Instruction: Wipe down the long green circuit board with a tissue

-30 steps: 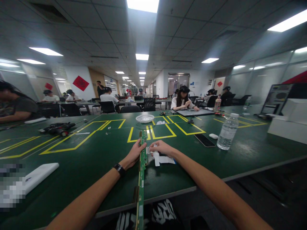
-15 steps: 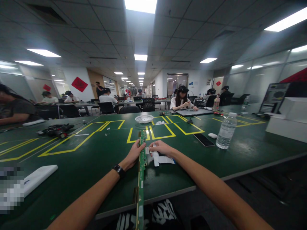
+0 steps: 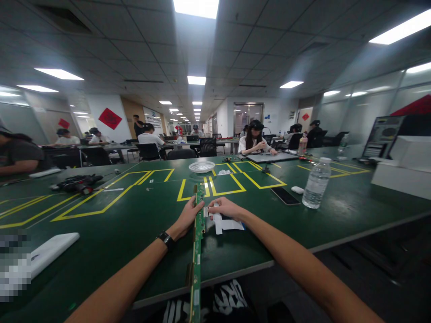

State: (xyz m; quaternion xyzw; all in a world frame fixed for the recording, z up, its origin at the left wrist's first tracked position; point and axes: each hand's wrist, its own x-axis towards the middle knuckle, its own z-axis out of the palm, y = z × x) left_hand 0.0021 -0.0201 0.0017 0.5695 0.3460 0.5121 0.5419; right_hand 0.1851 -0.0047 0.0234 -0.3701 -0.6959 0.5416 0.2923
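A long, narrow green circuit board [image 3: 197,251] runs from the middle of the table down past its front edge toward my lap. My left hand [image 3: 187,216] is closed on the board's upper part, thumb lying across its face. To the right of the board, my right hand [image 3: 226,208] pinches a white flat ribbon cable [image 3: 218,223] near its end, close beside the board's edge. The cable's other branch stretches to the right and has a blue tip. Whether the cable end sits in a connector on the board, I cannot tell.
Beyond my hands stands a white plastic basket [image 3: 201,167]. To the right are a black phone [image 3: 285,196], a white case [image 3: 297,190] and a water bottle [image 3: 317,184]. Yellow tape marks the green table. A white slab [image 3: 55,252] lies left; a person [image 3: 256,141] sits opposite.
Both hands stay in nearly the same place on the board and the cable. The whole view has shifted very slightly.
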